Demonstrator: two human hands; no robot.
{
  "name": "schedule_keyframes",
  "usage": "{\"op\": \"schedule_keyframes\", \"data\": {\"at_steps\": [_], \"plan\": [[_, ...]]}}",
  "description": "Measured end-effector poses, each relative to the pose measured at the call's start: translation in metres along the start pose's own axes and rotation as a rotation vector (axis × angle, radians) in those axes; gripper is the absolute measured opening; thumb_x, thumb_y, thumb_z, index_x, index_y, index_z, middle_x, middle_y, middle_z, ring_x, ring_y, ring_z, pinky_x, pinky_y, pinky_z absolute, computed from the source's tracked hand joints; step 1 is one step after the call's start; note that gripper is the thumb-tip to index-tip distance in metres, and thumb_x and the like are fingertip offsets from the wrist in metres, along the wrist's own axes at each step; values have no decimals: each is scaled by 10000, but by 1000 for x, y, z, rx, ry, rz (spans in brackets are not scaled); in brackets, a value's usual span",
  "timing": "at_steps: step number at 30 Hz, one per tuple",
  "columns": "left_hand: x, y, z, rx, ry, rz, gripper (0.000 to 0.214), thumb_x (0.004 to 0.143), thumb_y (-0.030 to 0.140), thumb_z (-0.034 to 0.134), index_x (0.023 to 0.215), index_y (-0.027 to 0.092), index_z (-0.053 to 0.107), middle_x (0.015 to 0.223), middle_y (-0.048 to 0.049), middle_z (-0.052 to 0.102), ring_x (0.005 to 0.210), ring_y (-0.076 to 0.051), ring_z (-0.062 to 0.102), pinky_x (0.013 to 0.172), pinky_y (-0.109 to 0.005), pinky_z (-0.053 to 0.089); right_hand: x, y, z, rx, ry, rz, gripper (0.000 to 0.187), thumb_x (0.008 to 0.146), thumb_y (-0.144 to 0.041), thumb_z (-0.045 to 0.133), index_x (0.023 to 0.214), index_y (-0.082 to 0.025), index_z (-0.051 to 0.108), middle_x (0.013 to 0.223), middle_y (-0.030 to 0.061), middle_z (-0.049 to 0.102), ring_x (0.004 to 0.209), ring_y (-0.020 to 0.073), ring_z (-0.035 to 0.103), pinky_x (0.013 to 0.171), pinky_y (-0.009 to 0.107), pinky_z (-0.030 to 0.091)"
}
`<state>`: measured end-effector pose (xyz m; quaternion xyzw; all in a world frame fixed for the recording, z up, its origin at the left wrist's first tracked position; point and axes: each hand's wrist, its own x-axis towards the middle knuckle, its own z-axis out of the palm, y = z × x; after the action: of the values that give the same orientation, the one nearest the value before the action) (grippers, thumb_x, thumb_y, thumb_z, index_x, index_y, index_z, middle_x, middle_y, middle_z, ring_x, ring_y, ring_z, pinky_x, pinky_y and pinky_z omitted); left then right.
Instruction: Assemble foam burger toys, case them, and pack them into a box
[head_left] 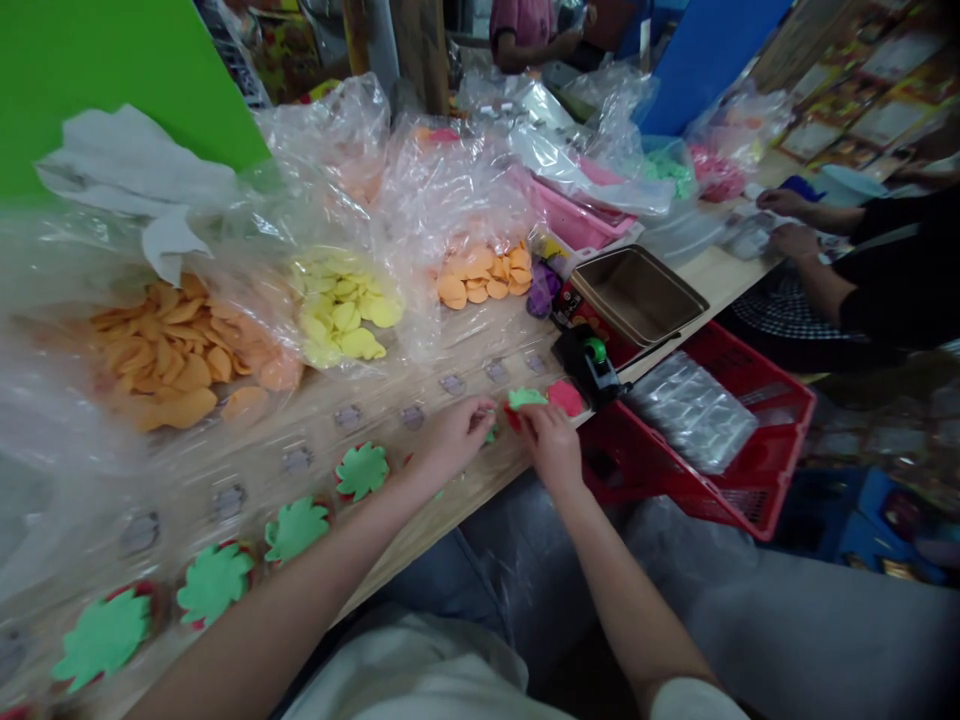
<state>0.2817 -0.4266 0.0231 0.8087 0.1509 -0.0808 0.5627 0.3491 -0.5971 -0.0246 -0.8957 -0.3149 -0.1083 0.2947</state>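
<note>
Green felt leaf shapes [362,471] run in a row along the near edge of the wooden counter [720,275], each on a red backing. The left hand [454,440] and right hand [551,448] work at the row's far end, just beside each other but apart. Right fingertips [529,417] touch a green felt piece [526,398] lying over a red edge; whether they grip it cannot be told. A pink felt piece [565,397] lies just beside it. Left fingers [484,412] are bent close by, their hold unclear.

Beyond the row, on clear plastic, lie loose heaps of orange felt [172,350], yellow felt [341,310] and peach felt [480,277]. A black tape dispenser [589,368] stands near the counter's near edge, beside a brown tray [637,295]. A red basket [697,425] sits below. At the far right corner, a co-worker's hands [784,220] work over plastic.
</note>
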Motion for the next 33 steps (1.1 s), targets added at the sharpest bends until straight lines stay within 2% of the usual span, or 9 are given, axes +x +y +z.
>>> {"op": "schedule_keyframes", "data": {"at_steps": [5, 7, 9, 11, 14, 16, 22, 27, 33], "plan": [[-3, 0, 7, 492, -36, 294, 335, 865, 240, 423, 1172, 168, 538, 1172, -84, 600, 1080, -200, 537, 938, -335, 389, -25, 1, 18, -56, 20, -147, 254, 886, -186, 442, 1073, -169, 611, 1085, 85, 633, 1074, 188, 527, 960, 382, 405], [2, -3, 14, 665, -11, 406, 413, 862, 237, 434, 1259, 125, 452, 1300, -116, 503, 1205, -212, 438, 1005, -343, 326, -31, 3, 13, -66, 70, -122, 298, 891, -195, 420, 1145, -165, 572, 1129, 90, 612, 1126, 192, 499, 970, 387, 398], [9, -7, 22, 765, 9, 464, 522, 850, 279, 469, 1327, 104, 351, 1407, -139, 373, 1302, -235, 309, 1052, -372, 256, -34, 5, 7, -136, 159, -17, 350, 894, -219, 411, 1218, -145, 519, 1191, 115, 572, 1202, 221, 434, 985, 418, 373], [16, -12, 27, 824, -7, 491, 613, 838, 335, 493, 1364, 110, 274, 1452, -153, 291, 1337, -254, 240, 1064, -402, 222, -35, 6, 3, -237, 185, 93, 392, 897, -270, 419, 1258, -134, 485, 1275, 143, 504, 1287, 269, 321, 999, 468, 334], [23, -16, 29, 869, -61, 510, 671, 827, 352, 510, 1382, 118, 212, 1439, -182, 302, 1315, -259, 293, 1050, -411, 234, -39, 5, 4, -320, 73, 133, 415, 894, -343, 433, 1258, -151, 494, 1363, 148, 408, 1350, 311, 170, 1011, 513, 289], [25, -15, 27, 879, -71, 515, 682, 823, 309, 518, 1384, 111, 185, 1409, -191, 347, 1270, -254, 367, 1030, -397, 267, -43, 4, 7, -305, 43, 115, 396, 899, -341, 418, 1240, -162, 511, 1369, 138, 401, 1355, 307, 156, 1015, 517, 285], [24, -8, 24, 902, -64, 541, 557, 849, 183, 441, 1366, 144, 237, 1308, -138, 464, 1161, -220, 478, 987, -369, 330, -36, 7, 5, -281, 130, 162, 426, 907, -312, 382, 1302, -167, 447, 1386, 145, 369, 1357, 309, 135, 1003, 524, 302], [17, -6, 30, 939, -41, 538, 468, 875, 111, 323, 1342, 133, 303, 1259, -142, 506, 1160, -233, 478, 962, -384, 352, -28, 7, 1, -377, 45, 137, 367, 896, -323, 425, 1218, -194, 548, 1404, 140, 332, 1364, 335, 81, 1013, 521, 276], [5, -5, 33, 1000, -61, 551, 438, 883, 139, 305, 1318, 117, 356, 1337, -142, 459, 1271, -231, 362, 1037, -409, 262, -37, -1, -4, -425, -15, 115, 434, 870, -369, 483, 1281, -228, 484, 1442, 126, 280, 1365, 343, 53, 1019, 573, 223]]}}
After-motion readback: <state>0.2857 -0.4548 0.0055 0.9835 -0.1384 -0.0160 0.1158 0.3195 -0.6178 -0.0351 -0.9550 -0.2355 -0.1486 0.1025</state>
